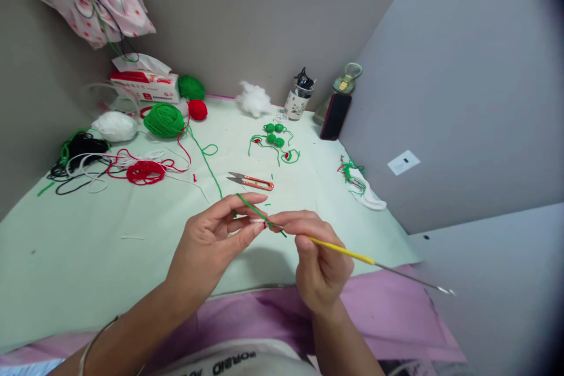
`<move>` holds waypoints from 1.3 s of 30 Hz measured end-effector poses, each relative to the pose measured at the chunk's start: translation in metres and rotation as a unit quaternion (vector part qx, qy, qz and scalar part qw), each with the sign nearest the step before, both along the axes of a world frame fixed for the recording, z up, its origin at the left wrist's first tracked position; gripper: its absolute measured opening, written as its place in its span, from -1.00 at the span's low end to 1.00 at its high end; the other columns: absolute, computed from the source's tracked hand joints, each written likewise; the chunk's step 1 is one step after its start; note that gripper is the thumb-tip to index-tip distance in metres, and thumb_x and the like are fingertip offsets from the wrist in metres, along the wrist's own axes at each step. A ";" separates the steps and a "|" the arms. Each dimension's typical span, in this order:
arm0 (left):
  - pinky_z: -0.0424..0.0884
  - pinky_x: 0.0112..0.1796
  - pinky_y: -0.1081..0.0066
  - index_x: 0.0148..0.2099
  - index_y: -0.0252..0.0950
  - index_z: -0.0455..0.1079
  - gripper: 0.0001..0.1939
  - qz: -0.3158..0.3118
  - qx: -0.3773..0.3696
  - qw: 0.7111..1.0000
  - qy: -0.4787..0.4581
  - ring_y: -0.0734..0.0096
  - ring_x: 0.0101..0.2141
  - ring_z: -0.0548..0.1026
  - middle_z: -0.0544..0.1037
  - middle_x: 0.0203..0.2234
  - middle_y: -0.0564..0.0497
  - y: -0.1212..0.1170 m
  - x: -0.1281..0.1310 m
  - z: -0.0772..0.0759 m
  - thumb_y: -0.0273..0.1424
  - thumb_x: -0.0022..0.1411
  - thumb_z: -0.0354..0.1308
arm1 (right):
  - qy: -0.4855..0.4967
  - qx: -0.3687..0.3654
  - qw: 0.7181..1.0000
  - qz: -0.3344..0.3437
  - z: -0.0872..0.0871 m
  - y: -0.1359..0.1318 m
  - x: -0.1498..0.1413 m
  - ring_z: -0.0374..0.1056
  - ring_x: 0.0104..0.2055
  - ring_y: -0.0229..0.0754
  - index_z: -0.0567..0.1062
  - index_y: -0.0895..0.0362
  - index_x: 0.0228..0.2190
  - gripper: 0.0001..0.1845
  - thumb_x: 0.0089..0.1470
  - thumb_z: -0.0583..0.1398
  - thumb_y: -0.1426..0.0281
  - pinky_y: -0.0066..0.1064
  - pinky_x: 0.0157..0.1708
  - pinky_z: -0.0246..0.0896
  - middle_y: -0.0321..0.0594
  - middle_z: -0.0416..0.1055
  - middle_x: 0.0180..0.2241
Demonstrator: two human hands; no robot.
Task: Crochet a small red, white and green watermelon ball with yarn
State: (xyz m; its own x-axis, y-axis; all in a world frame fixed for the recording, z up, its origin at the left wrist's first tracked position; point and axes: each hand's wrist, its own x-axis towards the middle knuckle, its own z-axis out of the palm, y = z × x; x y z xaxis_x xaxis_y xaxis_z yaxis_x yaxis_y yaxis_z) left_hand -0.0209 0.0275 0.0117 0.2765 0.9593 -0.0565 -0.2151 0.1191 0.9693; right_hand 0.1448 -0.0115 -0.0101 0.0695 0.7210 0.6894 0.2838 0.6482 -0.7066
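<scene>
Slipping is what I would watch for: if the tension goes uneven, the taut green yarn strand (252, 206) could slide off the slim metal hook with a yellow grip (341, 249), or the hook could split its plies. A snag is possible too, since a slack green yarn line (205, 156) runs from my left hand (205, 244) toward the round green yarn ball (164, 120) at far left, passing just beside the pointed blades of the orange-handled metal snips (252, 181). My left thumb and a finger pinch the small white-and-red yarn piece (259, 222), held above the near middle of the pale mint bench (97, 270); the left index finger is raised apart from them, with the strand across it. My right hand (321, 264) has its thumb and fingers closed around the yellow grip, fingertips close by the piece. I cannot tell whether the hook's working tip has caught the yarn; my fingers cover it.
</scene>
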 end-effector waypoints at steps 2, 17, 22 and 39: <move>0.59 -0.12 0.33 -0.10 -0.13 0.66 -0.78 0.027 0.032 0.999 0.022 0.31 -0.27 0.64 0.67 -0.31 0.05 -0.002 0.001 -0.002 -0.38 0.17 0.44 | -0.027 0.019 0.999 0.000 -0.001 -0.001 0.000 0.56 -0.09 -0.08 0.55 -0.04 0.01 -0.66 0.35 0.11 0.53 -0.17 -0.16 0.49 -0.16 0.64 -0.16; 0.53 -0.20 0.46 -0.16 -0.17 0.61 -0.79 0.066 0.010 0.997 -0.034 0.44 -0.32 0.56 0.58 -0.41 0.13 -0.004 0.010 -0.003 -0.40 0.12 0.47 | -0.060 0.100 0.989 -0.088 -0.018 0.005 -0.013 0.57 -0.14 -0.08 0.57 -0.14 0.09 -0.56 0.28 0.21 0.52 -0.18 -0.24 0.54 -0.13 0.63 -0.08; 0.48 -0.16 0.43 -0.10 -0.16 0.60 -0.74 -0.015 -0.020 0.999 -0.046 0.38 -0.29 0.56 0.59 -0.41 0.11 -0.004 0.007 -0.008 -0.32 0.14 0.47 | 0.016 0.015 0.996 -0.083 -0.014 0.010 -0.013 0.52 -0.12 -0.07 0.65 -0.13 -0.11 -0.72 0.30 0.21 0.46 -0.15 -0.18 0.48 -0.17 0.61 -0.17; 0.39 -0.40 0.46 0.23 -0.18 0.48 -0.63 -0.157 -0.115 0.969 -0.152 0.36 -0.26 0.50 0.55 -0.23 -0.02 0.010 0.014 -0.006 -0.32 0.43 0.14 | 0.214 -0.103 0.968 0.085 -0.016 0.026 0.006 0.41 -0.25 -0.15 0.67 -0.07 -0.28 -0.88 0.26 0.28 0.26 -0.26 -0.18 0.36 -0.26 0.50 -0.38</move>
State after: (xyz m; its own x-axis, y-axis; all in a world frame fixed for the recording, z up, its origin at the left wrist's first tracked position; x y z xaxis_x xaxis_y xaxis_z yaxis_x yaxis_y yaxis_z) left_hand -0.0066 0.0375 0.0055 0.5900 0.7970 -0.1291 -0.4049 0.4304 0.8067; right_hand 0.1509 0.0142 -0.0257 0.1852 0.8662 0.4640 -0.1625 0.4927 -0.8549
